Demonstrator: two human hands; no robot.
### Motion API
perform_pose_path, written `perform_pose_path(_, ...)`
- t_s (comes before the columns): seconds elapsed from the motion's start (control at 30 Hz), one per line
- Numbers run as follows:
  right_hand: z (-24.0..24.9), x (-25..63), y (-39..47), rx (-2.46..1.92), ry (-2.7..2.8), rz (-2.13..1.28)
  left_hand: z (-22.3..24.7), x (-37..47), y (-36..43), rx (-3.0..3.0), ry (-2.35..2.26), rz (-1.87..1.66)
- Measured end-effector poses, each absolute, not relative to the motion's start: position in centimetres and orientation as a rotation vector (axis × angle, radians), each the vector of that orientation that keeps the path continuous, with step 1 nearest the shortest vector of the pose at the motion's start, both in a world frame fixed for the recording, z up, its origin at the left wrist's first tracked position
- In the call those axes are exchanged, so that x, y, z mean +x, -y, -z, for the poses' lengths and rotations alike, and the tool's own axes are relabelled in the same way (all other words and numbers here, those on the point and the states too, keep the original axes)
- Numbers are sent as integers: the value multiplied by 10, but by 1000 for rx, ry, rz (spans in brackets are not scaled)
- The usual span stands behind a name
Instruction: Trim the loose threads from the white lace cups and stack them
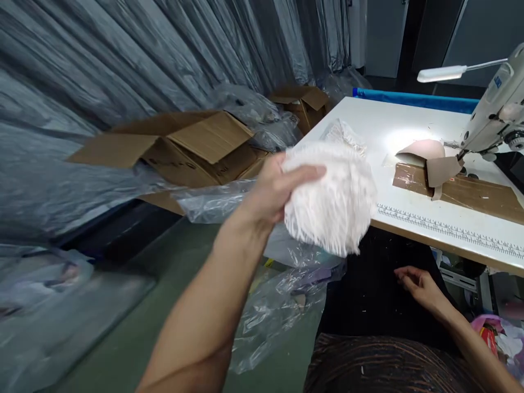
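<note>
My left hand (pixel 274 188) is closed on a white fringed fabric piece (pixel 331 199), thumb on top of it. The piece is roughly round with shaggy threads along its edge, and it is held up in front of the table's left corner. Behind it, another white fringed piece (pixel 343 132) lies on the white tabletop (pixel 380 120). My right hand (pixel 420 286) is low over my black-clad lap, below the table edge. Its fingers are loosely bent and a little apart, with nothing visible in them.
A sewing machine (pixel 497 109) stands at the right, with pinkish-tan pieces (pixel 444 172) near its needle. Brown tape (pixel 483 196) and a printed ruler (pixel 450 229) run along the tabletop. Open cardboard boxes (pixel 196 147) and clear plastic sheeting (pixel 282 305) are on the left.
</note>
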State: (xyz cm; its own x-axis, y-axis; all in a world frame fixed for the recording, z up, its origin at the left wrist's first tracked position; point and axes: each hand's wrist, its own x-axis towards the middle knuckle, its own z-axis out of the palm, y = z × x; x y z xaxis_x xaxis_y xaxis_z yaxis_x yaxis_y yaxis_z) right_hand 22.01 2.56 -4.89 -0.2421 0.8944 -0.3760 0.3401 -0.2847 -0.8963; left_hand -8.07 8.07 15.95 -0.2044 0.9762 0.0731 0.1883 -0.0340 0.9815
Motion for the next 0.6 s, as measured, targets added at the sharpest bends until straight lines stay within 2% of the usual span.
perform_pose_path(0.13,-34,215,-33,-1298,2034,-1429,-202,-86,-154,1290,-1378,-1350)
perform_pose_path(0.3,-126,203,-83,-1034,2196,-1117,-190,-102,-211,1041,-1408,-1239)
perform_pose_path(0.47,-156,175,-159,-950,2194,-770,-157,-144,-207,1130,-1750,-1246)
perform_pose_path(0.6,-165,135,-213,-799,2229,-610,-137,-156,-164,1199,-1978,-1591)
